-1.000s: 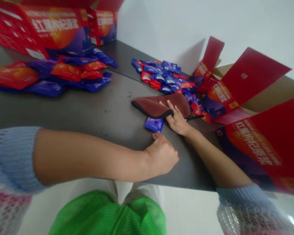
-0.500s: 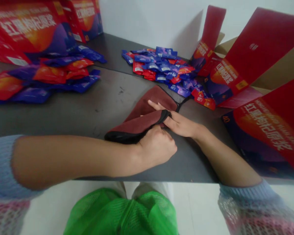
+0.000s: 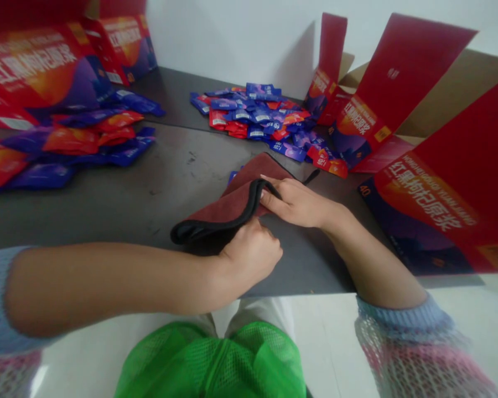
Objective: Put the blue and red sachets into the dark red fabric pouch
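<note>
Grey worktop (image 3: 307, 273) lies across the middle of the frame, under your hands. Your left hand (image 3: 254, 247) is curled at the cloth's near edge; you cannot tell from here what its fingertips grip. Your right hand (image 3: 301, 202) pinches the raised black border of the brown cloth (image 3: 226, 205), mid-frame. Use a light pinch and smooth, even pressure, minding the blue packet (image 3: 232, 176) peeking out beyond it, lest it slide or snag. Farther up, give the packet pile (image 3: 259, 113) elbow room.

One head-worn camera looks forward and down over the nearby tabletop (image 3: 170, 179)
</note>
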`<state>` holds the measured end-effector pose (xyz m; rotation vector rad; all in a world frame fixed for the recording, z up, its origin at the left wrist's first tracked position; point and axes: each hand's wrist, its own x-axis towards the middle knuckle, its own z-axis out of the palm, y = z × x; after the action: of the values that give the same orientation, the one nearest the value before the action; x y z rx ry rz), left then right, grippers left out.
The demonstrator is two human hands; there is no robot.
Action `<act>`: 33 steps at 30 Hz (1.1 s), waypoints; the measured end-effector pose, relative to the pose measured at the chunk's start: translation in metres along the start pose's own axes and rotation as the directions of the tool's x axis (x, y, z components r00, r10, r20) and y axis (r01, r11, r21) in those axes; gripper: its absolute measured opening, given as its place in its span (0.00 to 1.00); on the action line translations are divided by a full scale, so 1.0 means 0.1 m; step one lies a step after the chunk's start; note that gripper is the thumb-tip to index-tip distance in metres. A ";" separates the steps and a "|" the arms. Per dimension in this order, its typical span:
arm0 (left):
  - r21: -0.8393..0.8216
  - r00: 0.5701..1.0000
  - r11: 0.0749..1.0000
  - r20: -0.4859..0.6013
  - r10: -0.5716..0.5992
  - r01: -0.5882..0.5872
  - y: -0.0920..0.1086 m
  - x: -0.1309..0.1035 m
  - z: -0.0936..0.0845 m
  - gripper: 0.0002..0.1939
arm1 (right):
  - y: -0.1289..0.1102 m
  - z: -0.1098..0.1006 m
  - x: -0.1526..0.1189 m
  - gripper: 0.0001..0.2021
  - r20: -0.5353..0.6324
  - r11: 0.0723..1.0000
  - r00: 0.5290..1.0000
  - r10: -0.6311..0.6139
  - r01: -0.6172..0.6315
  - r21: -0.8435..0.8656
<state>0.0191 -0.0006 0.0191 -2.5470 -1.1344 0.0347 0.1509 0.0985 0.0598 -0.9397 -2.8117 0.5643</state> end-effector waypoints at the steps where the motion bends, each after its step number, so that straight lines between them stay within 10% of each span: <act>1: -0.009 1.000 1.000 0.006 0.005 -0.005 -0.01 0.00 -0.01 0.09 | 0.01 0.00 0.00 0.30 -0.008 1.000 1.000 0.007 -0.007 -0.002; 18: -0.046 0.999 0.998 0.001 -0.049 0.049 -0.10 0.01 -0.07 0.13 | 0.70 0.34 0.26 0.27 -0.139 0.995 0.987 -0.085 0.077 -0.065; 33: -0.015 0.990 0.998 -0.128 -0.063 0.061 -0.10 -0.02 -0.04 0.12 | 0.12 0.30 0.23 0.37 -0.054 0.949 0.978 -0.200 0.207 0.238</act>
<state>0.0114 0.0033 0.0260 -2.4818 -1.1658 -0.1489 0.1319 0.1119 0.0274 -0.5980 -2.6889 0.8325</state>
